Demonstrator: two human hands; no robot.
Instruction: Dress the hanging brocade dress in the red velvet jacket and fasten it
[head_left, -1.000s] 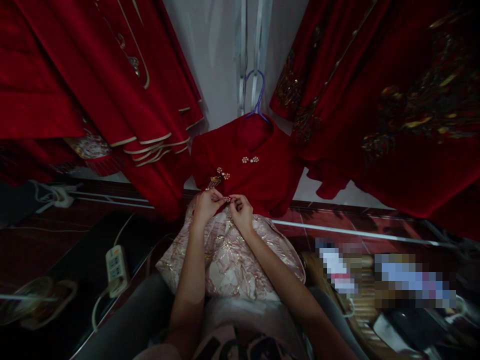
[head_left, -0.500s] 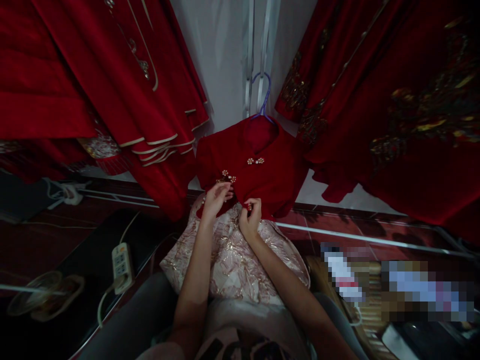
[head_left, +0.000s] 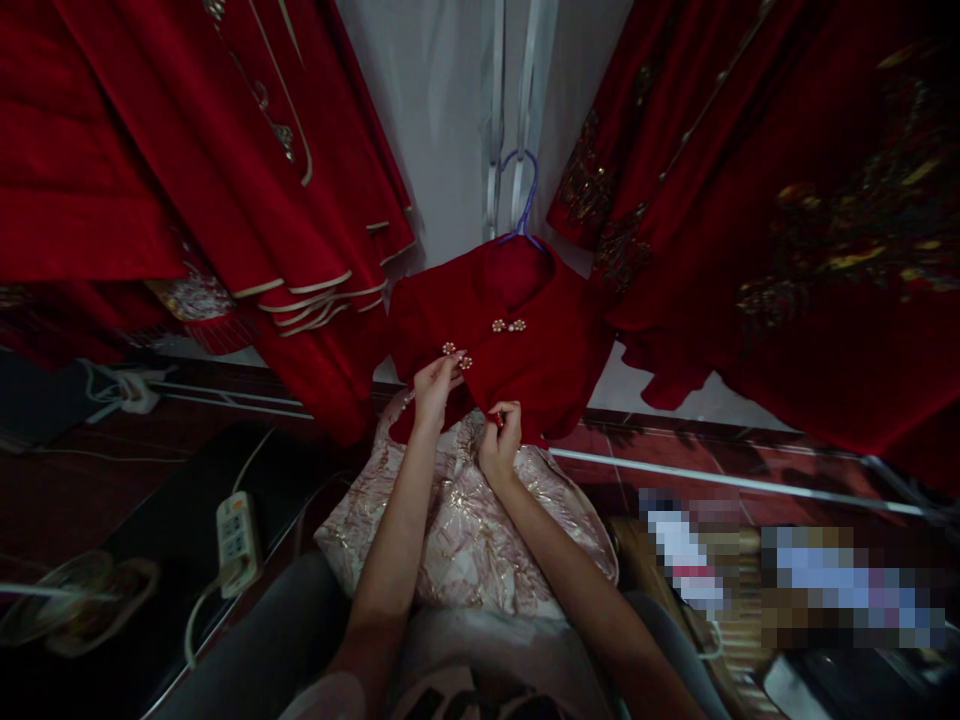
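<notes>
A small red dress top (head_left: 525, 360) hangs on a purple hanger (head_left: 523, 195) in front of me, above a pale pink skirt with gold pattern (head_left: 465, 530). Pearl button clasps run down the top's front; one pair (head_left: 508, 325) sits near the collar. My left hand (head_left: 436, 388) pinches the second pearl clasp (head_left: 456, 354) at the flap's edge. My right hand (head_left: 501, 440) is closed on the red fabric's lower edge, just below and to the right.
Long red embroidered garments (head_left: 187, 170) hang at left and more red garments (head_left: 787, 220) at right, against a white wall (head_left: 442, 120). A white power strip (head_left: 234, 530) with cable lies on the dark floor at left. Blurred boxes (head_left: 810, 580) lie at lower right.
My left hand rose from the lower clasp to the second pearl clasp. My right hand left the shared clasp and now grips the red hem lower down.
</notes>
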